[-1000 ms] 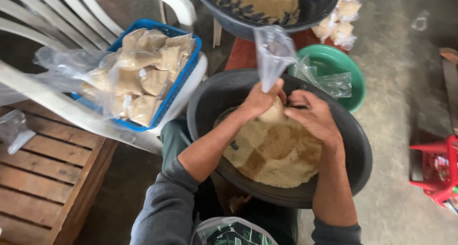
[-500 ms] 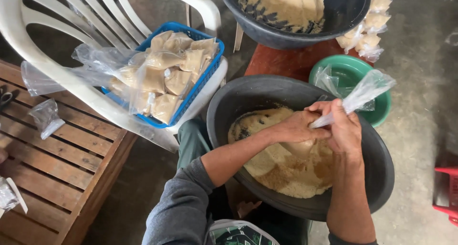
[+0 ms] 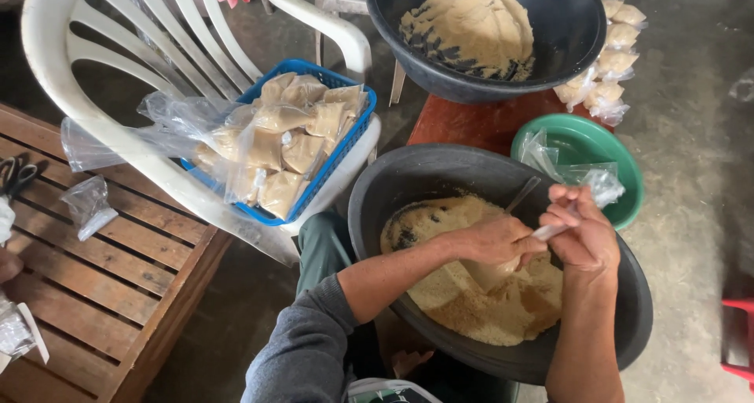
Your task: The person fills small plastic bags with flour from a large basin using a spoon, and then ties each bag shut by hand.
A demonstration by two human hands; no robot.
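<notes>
A black basin (image 3: 369, 206) of tan powder (image 3: 479, 309) rests on my lap. Over it, my left hand (image 3: 496, 238) grips the filled bottom of a small clear plastic bag (image 3: 488, 272). My right hand (image 3: 581, 230) pinches the bag's twisted neck, and the loose top of the bag (image 3: 601, 179) sticks out to the right. A thin spoon handle (image 3: 522, 192) pokes up from the powder behind my left hand.
A blue basket (image 3: 349, 140) of filled powder packets sits on a white plastic chair (image 3: 94, 112) to the left. A second black basin (image 3: 565, 53) of powder stands on a red stool, with packets (image 3: 609, 61) beside it. A green bowl (image 3: 620, 167), a wooden slat table (image 3: 102, 285) and scissors (image 3: 16, 175) are around.
The bag's top was held up open, then twisted shut. My right hand has drawn the neck to the right while my left hand holds the filled part low over the powder.
</notes>
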